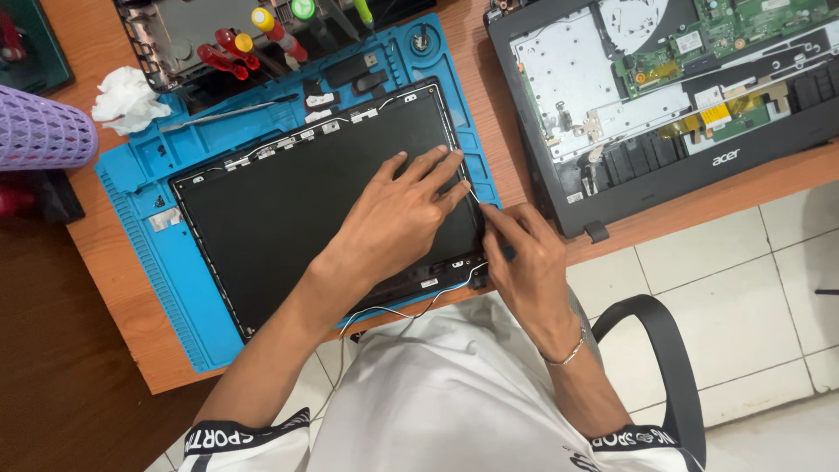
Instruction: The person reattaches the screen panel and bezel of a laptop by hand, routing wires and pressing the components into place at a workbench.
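Starting far left: one purple basket (39,131) at the edge of the desk (105,288), one crumpled white tissue (129,98) just beside the blue mat (140,227). Behind the mat sits a tray of screwdrivers (249,44); I count about four coloured handles, red and yellow, with more green ones half hidden.

On the mat lies one black screen lid (288,210), its long axis running up and to the right. Now the left hand (393,218): flat and spread wide, fingers pressing down on the lid's right part, holding nothing.

Just right of it, at the lid's right edge, the right hand (524,262) is pinched narrow on a thin white wire (470,194) that runs along that edge. So the wire lies up and to the left of the right hand, between the two hands, and the right hand is the one on it. More wire (419,308) trails off the lid's near corner.

Far right: one opened laptop base (682,96), well apart.
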